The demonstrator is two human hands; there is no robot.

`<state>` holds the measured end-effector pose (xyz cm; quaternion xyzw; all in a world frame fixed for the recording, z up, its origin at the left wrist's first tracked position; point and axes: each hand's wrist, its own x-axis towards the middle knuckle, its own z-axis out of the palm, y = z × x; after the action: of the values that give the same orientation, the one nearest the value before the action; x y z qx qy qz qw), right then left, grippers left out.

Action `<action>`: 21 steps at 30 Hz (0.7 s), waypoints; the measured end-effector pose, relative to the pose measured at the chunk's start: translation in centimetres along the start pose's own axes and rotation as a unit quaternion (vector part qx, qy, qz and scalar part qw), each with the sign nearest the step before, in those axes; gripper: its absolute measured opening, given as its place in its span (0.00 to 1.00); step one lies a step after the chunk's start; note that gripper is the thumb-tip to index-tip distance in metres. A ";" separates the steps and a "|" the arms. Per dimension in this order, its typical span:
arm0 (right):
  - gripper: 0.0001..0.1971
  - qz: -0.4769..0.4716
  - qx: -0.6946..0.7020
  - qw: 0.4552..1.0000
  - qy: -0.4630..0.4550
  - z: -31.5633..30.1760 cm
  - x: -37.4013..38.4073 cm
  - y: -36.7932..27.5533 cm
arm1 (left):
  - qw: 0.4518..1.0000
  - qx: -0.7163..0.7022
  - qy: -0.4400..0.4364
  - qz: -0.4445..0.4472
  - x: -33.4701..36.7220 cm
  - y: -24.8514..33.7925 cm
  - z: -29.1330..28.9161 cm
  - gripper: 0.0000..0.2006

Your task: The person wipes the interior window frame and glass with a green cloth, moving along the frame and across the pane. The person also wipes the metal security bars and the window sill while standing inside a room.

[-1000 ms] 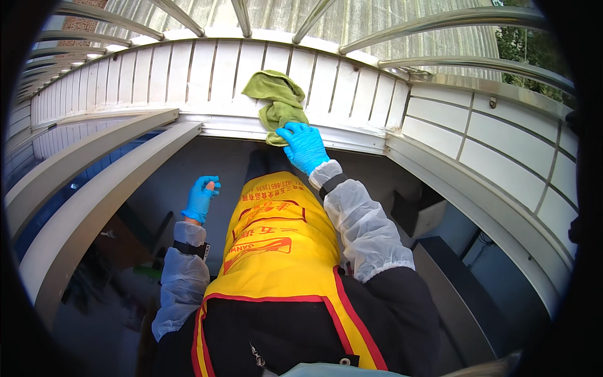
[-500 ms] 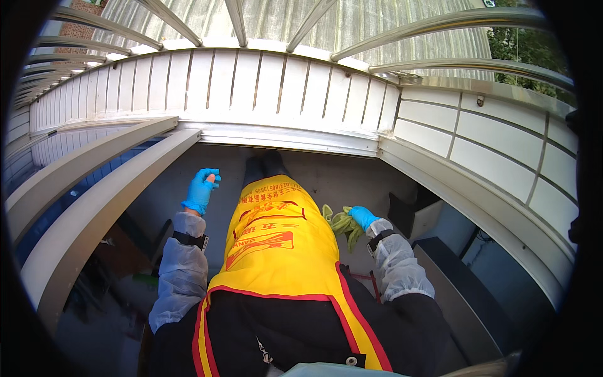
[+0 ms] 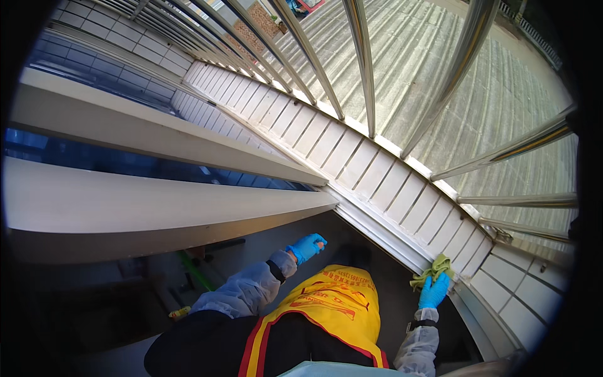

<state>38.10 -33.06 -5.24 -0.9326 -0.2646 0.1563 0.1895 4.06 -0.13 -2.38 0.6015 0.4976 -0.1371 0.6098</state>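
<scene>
My right hand (image 3: 434, 291), in a blue glove, is closed on a crumpled green cloth (image 3: 440, 266). Both are at the right end of the white window sill track (image 3: 388, 227), where the cloth touches the frame near the corner. My left hand (image 3: 306, 249), also gloved in blue, is raised to the left of my yellow apron (image 3: 333, 298). Its fingers are curled in with nothing visible in them, and a bit of bare fingertip shows through the glove. It is apart from the sash beside it.
Two pale window sash edges (image 3: 163, 195) cross the left side. Beyond the track is a white tiled ledge (image 3: 352, 160) with metal railing bars (image 3: 367, 69), and a corrugated roof (image 3: 433, 75) lies below. Green and yellow items (image 3: 180, 311) are low on the left.
My view has turned, so the window tilts and more sash shows at left. My right hand has carried the cloth from beside the apron out to the track's right end.
</scene>
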 end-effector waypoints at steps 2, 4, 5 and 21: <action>0.24 -0.139 -0.002 0.990 -0.007 1.8 -0.3 -3.3 | 0.999 -0.030 0.015 -0.015 -0.8 -0.8 -0.6 0.14; 0.25 -0.231 0.050 0.970 -0.060 4.0 0.7 -8.9 | 0.998 -0.043 0.027 -0.030 -1.5 -1.7 -1.0 0.14; 0.27 -0.273 0.079 0.956 -0.068 5.4 2.0 -12.4 | 0.998 -0.050 0.033 -0.035 -1.7 -2.1 -1.1 0.14; 0.19 -0.293 -0.085 0.952 -0.036 1.9 1.2 -4.9 | 0.998 0.017 0.021 -0.058 -1.2 -0.8 -0.3 0.13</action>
<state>36.23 -28.01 -4.96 -0.8204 -0.5453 0.1044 0.1371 2.71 -0.61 -1.87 0.5850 0.5418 -0.1680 0.5797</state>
